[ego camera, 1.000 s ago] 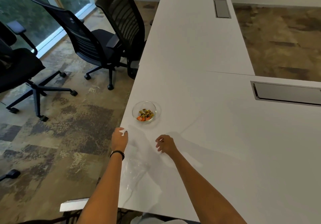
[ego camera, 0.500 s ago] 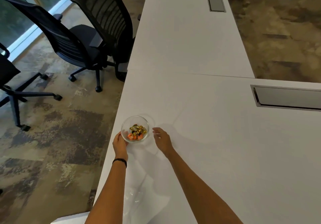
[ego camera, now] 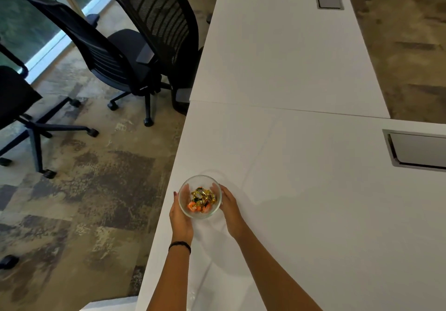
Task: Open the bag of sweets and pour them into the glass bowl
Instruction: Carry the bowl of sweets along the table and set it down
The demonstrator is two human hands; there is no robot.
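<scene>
Worktop (ego camera: 301,190): white, long, with two grey cable hatches; carries everything below.

Office chairs (ego camera: 135,52): black, on the patterned floor to the left, clear of the work.

Glass bowl (ego camera: 199,215): stands near the worktop's left edge, directly ahead of both forearms.

Left hand (ego camera: 181,216): curved against the bowl's left wall, cupping it.

Right hand (ego camera: 229,205): pressed to the right wall. The bowl sits between the two palms, equally near each.

Bag (ego camera: 191,297): clear, apparently empty (blurred), flat at the near edge between the arms.

Sweets (ego camera: 202,198): gold and orange wrappers, heaped inside the bowl; pouring looks finished.
</scene>
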